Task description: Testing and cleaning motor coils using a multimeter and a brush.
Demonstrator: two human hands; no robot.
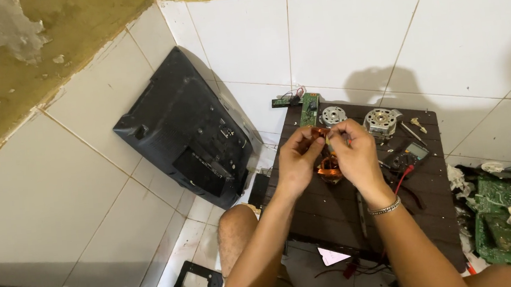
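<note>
Copper coil [329, 169] is held up over the dark board [335, 210], its top end pinched by left hand [297, 161] and right hand [355, 153]; motors [383, 120] lie untouched, work judged mid-way.

My view takes in two bare forearms, no sleeves visible on either up to the lower frame edge. I record one worn item: a silver-coloured metal bracelet [385, 207] of small links, fitted closely about the wrist just below the right hand [357, 157]. The left hand [295, 163], across from the bracelet, carries no ring, watch or band that I can make out. Fingernails are short so far as the picture allows. Left of and below the bracelet, one bare knee [235, 225] shows, uncovered by any garment in view.
</note>
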